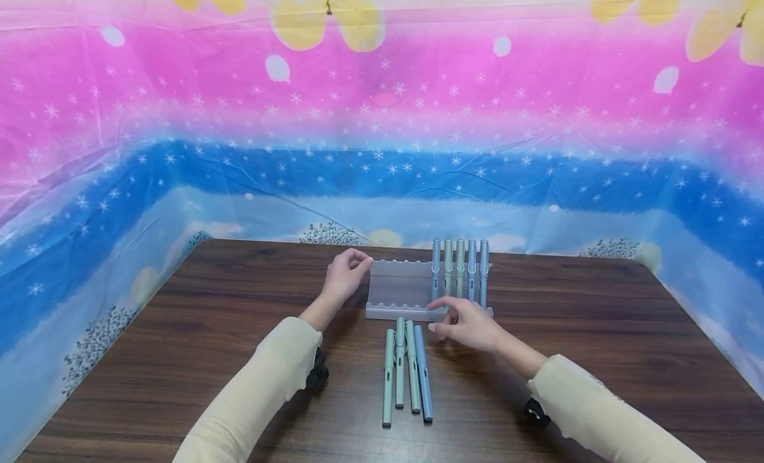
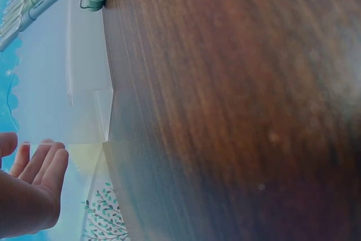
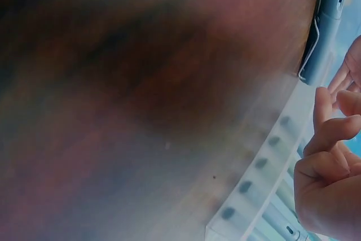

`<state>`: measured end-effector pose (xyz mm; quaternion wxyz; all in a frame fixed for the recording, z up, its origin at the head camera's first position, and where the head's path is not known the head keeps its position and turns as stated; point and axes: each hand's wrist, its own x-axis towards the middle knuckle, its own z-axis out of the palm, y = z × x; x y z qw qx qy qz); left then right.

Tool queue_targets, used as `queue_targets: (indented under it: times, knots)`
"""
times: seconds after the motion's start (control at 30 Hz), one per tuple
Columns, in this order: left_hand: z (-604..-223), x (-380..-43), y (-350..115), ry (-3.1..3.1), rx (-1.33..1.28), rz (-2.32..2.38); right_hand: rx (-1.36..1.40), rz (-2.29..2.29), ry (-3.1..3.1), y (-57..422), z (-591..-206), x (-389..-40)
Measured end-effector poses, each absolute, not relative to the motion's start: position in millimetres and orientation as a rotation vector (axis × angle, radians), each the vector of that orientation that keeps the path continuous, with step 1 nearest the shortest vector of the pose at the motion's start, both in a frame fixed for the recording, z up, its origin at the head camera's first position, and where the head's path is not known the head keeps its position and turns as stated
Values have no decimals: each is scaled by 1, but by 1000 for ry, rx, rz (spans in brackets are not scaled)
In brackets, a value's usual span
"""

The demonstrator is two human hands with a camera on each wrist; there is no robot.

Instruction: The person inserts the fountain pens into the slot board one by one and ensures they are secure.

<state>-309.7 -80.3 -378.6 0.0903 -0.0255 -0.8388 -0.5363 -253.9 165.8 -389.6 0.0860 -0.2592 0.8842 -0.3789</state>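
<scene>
Snowflake-printed cloth (image 1: 382, 164) is hanging behind the table (image 1: 567, 304). The left hand (image 1: 344, 276) is pinching an upper corner of the clear rack (image 1: 400, 284); the right hand (image 1: 471, 325) is pointing parted fingers (nothing between them) at its front lip (image 1: 394, 313). Five pens (image 1: 460, 267) are standing beyond those fingers, four loose pens (image 1: 400, 370) lying to their left.

You can't tell what room this is: a brown table (image 1: 597, 304) has a big pink and blue snowflake cloth (image 1: 430, 171) hanging around it.
</scene>
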Motion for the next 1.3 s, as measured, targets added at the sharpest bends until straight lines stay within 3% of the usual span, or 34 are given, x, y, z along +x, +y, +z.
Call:
queue_targets:
  times: [0.3,0.9,1.3]
  knots:
    - [-378,-310,-81,-2498,-74,-1592,-680,-1145,2528,161,-395,-251]
    - [-379,-312,-81,-2503,-78,-1588,-890,-963,2618,148,-399,-251]
    - [-380,-312,-81,-2499,-81,-1593,-749,-1031,2527,157,-398,-251]
